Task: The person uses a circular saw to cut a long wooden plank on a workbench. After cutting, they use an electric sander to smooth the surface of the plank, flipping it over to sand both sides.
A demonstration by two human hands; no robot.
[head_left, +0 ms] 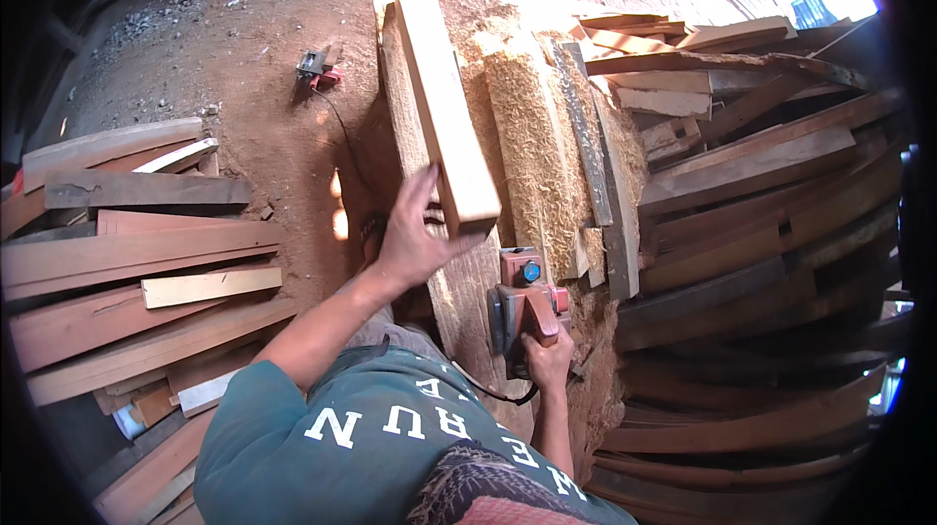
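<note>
A long pale squared wooden beam (444, 96) lies lengthwise along a rough, thick plank (459, 305) in front of me. My left hand (415, 237) is at the beam's near end, its fingers along the left side and its thumb at the end face. The beam partly hides the fingertips. My right hand (549, 354) grips the handle of an electric hand planer (522, 296), which has a blue knob and a dark cord. The planer sits just right of the beam's near end, apart from it.
Wood shavings (522, 115) heap along the plank's right side. Stacked timber (752, 174) fills the right, and more boards (146, 257) are piled on the left. A second corded power tool (319, 69) rests on the dirt floor (264, 27).
</note>
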